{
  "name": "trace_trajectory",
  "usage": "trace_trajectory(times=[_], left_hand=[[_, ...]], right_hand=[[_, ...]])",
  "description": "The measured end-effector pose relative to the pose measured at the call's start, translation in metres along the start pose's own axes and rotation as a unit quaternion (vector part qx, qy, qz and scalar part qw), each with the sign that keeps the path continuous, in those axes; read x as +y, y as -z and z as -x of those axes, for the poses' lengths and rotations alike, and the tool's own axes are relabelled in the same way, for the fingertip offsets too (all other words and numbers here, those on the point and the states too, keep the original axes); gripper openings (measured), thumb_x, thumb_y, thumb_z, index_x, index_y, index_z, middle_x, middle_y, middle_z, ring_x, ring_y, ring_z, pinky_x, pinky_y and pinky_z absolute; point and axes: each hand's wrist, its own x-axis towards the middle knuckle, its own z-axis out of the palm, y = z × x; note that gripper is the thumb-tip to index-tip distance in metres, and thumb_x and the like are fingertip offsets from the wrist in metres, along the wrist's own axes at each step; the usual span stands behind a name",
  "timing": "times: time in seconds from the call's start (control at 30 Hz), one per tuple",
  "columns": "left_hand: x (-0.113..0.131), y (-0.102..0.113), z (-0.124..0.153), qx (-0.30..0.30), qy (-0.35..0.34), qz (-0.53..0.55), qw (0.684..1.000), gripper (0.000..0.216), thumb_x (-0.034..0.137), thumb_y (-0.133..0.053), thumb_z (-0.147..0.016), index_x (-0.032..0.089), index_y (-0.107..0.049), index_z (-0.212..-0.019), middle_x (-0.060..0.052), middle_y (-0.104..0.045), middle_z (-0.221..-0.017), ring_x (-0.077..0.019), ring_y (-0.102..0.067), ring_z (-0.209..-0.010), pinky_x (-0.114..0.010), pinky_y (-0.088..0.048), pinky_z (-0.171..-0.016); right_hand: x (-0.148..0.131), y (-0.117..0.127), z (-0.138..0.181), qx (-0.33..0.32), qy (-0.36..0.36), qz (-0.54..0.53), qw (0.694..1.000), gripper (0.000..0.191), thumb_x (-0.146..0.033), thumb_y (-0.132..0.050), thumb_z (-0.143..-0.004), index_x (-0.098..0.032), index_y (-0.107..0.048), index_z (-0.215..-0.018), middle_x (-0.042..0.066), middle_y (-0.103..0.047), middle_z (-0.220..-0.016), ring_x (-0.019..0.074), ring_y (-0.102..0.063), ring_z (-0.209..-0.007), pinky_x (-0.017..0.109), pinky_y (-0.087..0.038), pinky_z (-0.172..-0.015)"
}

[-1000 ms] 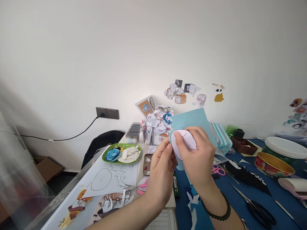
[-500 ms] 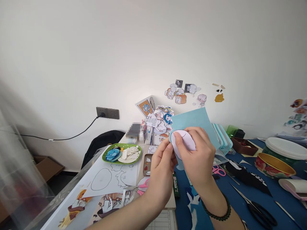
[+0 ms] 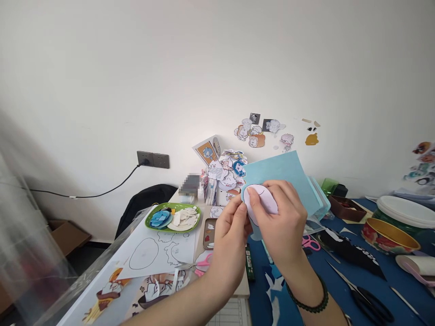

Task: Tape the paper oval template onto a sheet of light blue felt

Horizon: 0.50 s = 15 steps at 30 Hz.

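My left hand (image 3: 231, 226) and my right hand (image 3: 280, 217) meet above the table. Between them is a light blue sheet (image 3: 277, 174), raised off the table, with a white oval paper cutout (image 3: 268, 201) lying against its near face. My right thumb presses on the oval, the other fingers curled behind the sheet. At the oval's left edge, my left thumb and forefinger pinch the blue sheet's edge. Part of the sheet is hidden behind both hands. Below my left wrist lie pink-handled scissors (image 3: 199, 263).
A green tray (image 3: 148, 222) of blue and white scraps sits left, beside paper with drawn outlines (image 3: 144, 253). Black-handled scissors (image 3: 369, 303), a second pink pair (image 3: 311, 243), a gold-rimmed tin (image 3: 389, 242) and a brown box (image 3: 346, 209) stand right. Cutouts hang on the wall.
The top of the blue sheet has shifted slightly right. Both hands keep their hold on the sheet and oval, and the whole view has moved a little.
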Motion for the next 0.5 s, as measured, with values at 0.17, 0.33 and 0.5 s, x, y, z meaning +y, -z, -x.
trace_trajectory(times=[0.17, 0.33, 0.5], left_hand=[[0.0028, -0.0012, 0.0000, -0.006, 0.008, 0.014, 1.000, 0.015, 0.031, -0.055, -0.087, 0.018, -0.061, -0.093, 0.002, -0.044, -0.068, -0.0085, -0.034, -0.062, -0.018, -0.032, -0.055], [0.0055, -0.0020, 0.0019, -0.057, 0.008, 0.065, 0.996, 0.015, 0.028, -0.052, -0.088, 0.018, -0.063, -0.089, 0.002, -0.045, -0.067, -0.0089, -0.040, -0.063, -0.019, -0.035, -0.057], [0.0043, -0.0018, 0.0029, -0.009, 0.029, 0.068, 0.997, 0.025, 0.028, -0.066, -0.080, 0.020, -0.065, -0.103, 0.003, -0.046, -0.066, -0.0076, -0.038, -0.061, -0.018, -0.036, -0.057]], right_hand=[[-0.0001, -0.0003, -0.0008, 0.004, 0.011, 0.010, 1.000, 0.016, -0.019, -0.062, -0.083, -0.018, -0.052, -0.070, 0.005, -0.061, -0.070, 0.0183, -0.055, -0.068, 0.033, -0.046, -0.064], [-0.0001, 0.0003, -0.0016, 0.006, 0.016, 0.016, 1.000, 0.017, -0.018, -0.062, -0.083, -0.018, -0.052, -0.069, 0.005, -0.061, -0.069, 0.0186, -0.055, -0.068, 0.033, -0.046, -0.065], [0.0007, 0.0001, -0.0012, 0.003, 0.014, 0.021, 1.000, 0.017, -0.019, -0.061, -0.083, -0.018, -0.051, -0.070, 0.005, -0.061, -0.070, 0.0185, -0.055, -0.069, 0.033, -0.045, -0.066]])
